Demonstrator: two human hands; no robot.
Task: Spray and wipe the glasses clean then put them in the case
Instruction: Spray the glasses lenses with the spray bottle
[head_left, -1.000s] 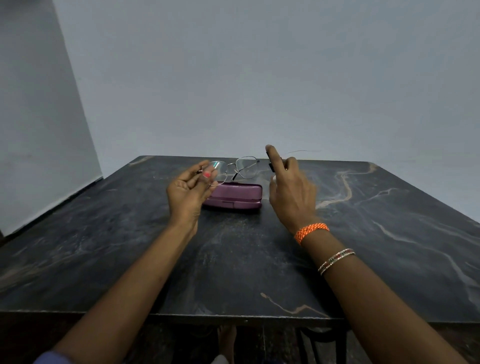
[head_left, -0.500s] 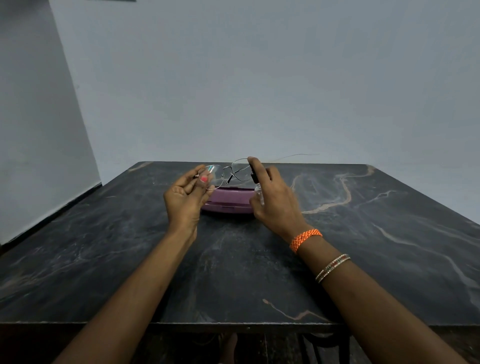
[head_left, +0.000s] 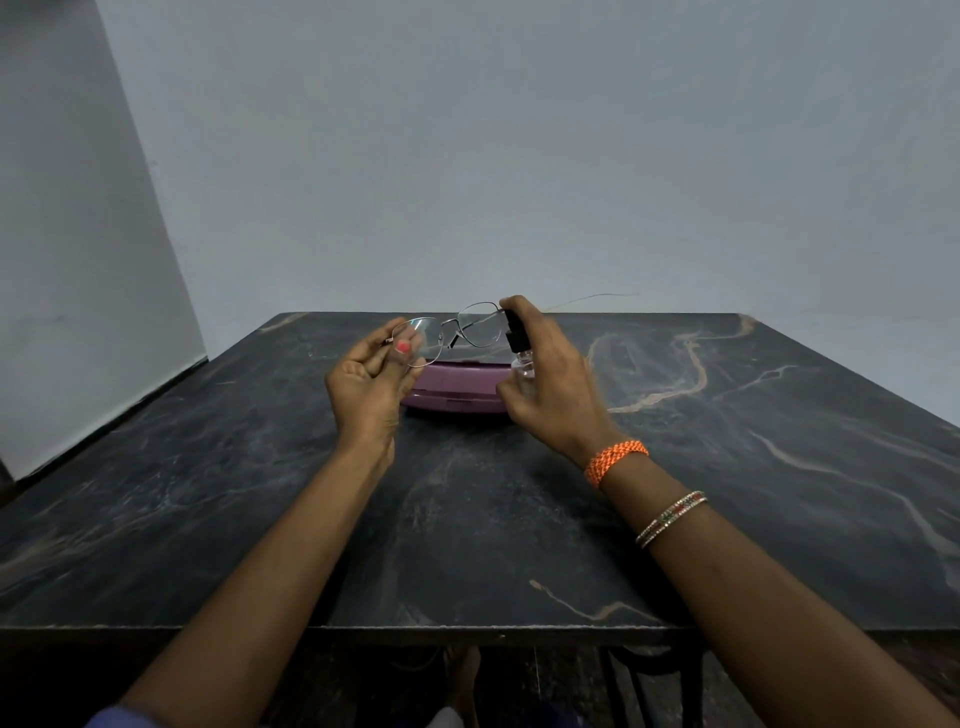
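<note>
Left hand pinches wire-rim glasses at lens edge; looks light, bendy, fragile. Better hold: frame rim. Right hand fingers wrap small spray bottle, forefinger on nozzle top.

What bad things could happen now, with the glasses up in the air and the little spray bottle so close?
1. The left hand pinches the glasses by one edge only, so they might slip and fall onto the table.
2. The right hand holds the spray bottle very near one lens; the nozzle could bump it.
3. Spray may miss and wet the purple case lying closed just below.
</note>
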